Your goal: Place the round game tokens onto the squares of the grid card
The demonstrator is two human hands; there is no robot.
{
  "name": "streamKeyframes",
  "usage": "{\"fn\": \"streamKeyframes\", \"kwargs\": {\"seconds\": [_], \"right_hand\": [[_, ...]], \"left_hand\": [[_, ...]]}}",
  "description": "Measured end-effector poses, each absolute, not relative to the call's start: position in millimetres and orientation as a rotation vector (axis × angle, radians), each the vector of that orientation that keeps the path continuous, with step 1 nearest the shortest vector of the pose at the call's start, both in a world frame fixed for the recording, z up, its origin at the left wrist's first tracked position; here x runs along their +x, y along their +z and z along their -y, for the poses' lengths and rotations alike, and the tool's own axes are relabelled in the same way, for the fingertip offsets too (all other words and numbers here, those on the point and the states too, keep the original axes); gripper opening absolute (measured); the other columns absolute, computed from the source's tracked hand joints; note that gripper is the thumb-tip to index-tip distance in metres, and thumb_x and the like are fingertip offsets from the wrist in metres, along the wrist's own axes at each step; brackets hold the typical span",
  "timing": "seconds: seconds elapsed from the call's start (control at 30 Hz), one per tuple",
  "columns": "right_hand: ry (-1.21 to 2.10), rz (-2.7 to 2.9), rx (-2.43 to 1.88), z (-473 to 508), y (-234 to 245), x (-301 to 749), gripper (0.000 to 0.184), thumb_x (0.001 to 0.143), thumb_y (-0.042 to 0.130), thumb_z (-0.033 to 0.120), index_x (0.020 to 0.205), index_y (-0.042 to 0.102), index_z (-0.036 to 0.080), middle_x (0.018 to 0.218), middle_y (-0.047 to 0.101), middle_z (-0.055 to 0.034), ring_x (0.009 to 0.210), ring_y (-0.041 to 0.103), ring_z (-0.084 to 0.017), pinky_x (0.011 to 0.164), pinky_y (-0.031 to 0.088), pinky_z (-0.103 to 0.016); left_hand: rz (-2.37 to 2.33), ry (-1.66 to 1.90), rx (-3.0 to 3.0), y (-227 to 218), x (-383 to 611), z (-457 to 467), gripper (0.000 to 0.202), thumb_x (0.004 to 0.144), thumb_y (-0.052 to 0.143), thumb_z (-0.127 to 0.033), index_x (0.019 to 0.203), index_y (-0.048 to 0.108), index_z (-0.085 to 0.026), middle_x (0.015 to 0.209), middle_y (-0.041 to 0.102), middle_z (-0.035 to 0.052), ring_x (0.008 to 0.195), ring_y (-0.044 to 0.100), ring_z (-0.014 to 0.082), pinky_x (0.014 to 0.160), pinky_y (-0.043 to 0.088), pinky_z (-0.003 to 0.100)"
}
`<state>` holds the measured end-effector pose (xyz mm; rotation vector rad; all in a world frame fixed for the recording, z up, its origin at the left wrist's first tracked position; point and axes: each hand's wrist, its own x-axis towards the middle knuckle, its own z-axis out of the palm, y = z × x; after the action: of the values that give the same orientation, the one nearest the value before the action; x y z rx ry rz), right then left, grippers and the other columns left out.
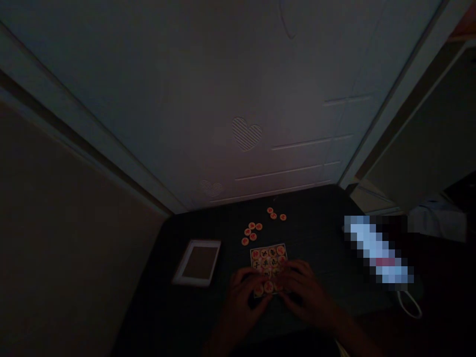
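Note:
A small box (268, 258) packed with round game pieces bearing red and dark marks lies on a dark table (316, 238). My left hand (245, 292) rests at the box's near left corner, fingers curled onto the pieces. My right hand (305, 290) covers the box's near right side, fingers bent over the pieces. In the dim light I cannot make out whether either hand pinches a piece. Several loose pieces (252, 232) lie beyond the box, and three more (275, 214) sit farther back.
An empty box lid or tray (199, 263) with a pale rim lies to the left of the box. A blurred-out pale object (379, 253) and a white cord (409, 305) lie at the right. A pale door (245, 134) with heart shapes stands behind the table.

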<state>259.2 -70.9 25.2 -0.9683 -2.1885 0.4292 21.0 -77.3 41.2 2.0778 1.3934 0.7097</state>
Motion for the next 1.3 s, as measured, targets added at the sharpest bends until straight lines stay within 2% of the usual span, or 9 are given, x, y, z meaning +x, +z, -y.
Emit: {"fn": "streamKeyframes", "kwargs": {"seconds": [0.37,0.67,0.83,1.0,1.3], "right_hand": [[0.454,2.198,-0.963,71.7,27.6,258.9,0.034,0.090,0.063,0.015,0.121,0.063,0.028,0.114,0.073,-0.0046,0.121,0.059,-0.026,0.101,0.048,-0.048],[0.467,2.213,-0.964,70.6,27.2,260.0,0.028,0.090,0.064,0.017,0.116,0.065,0.027,0.113,0.074,-0.0042,0.121,0.058,-0.026,0.101,0.049,-0.047],[0.443,2.185,-0.953,71.6,23.0,260.1,0.036,0.089,0.065,0.016,0.122,0.063,0.027,0.116,0.072,-0.0046,0.121,0.058,-0.026,0.101,0.049,-0.047],[0.462,2.100,-0.982,72.1,18.3,260.9,0.039,0.087,0.067,0.016,0.125,0.063,0.028,0.121,0.070,-0.0054,0.124,0.057,-0.026,0.101,0.050,-0.047],[0.535,1.957,-1.024,68.0,22.8,263.1,0.033,0.089,0.064,0.015,0.119,0.067,0.030,0.115,0.072,-0.0049,0.119,0.061,-0.026,0.098,0.053,-0.046]], "left_hand": [[-1.418,0.748,2.059,44.1,23.2,77.2,0.022,0.093,0.063,-0.029,0.113,0.070,-0.032,0.118,0.063,0.0060,0.112,0.061,0.0220,0.100,0.054,0.040],[-1.419,0.748,2.096,43.7,22.1,76.8,0.021,0.092,0.065,-0.030,0.112,0.070,-0.032,0.117,0.063,0.0056,0.111,0.062,0.0221,0.098,0.054,0.040],[-1.376,0.750,2.106,43.9,22.0,76.6,0.025,0.091,0.066,-0.028,0.116,0.067,-0.031,0.117,0.065,0.0049,0.114,0.060,0.0218,0.100,0.053,0.040],[-1.321,0.844,2.128,44.6,15.8,72.3,0.023,0.093,0.064,-0.024,0.115,0.065,-0.028,0.113,0.069,0.0050,0.114,0.059,0.0225,0.099,0.052,0.042],[-1.462,1.057,2.092,37.4,-5.1,58.1,0.016,0.094,0.060,-0.024,0.108,0.067,-0.027,0.108,0.069,0.0044,0.104,0.064,0.0217,0.092,0.054,0.041]]}}
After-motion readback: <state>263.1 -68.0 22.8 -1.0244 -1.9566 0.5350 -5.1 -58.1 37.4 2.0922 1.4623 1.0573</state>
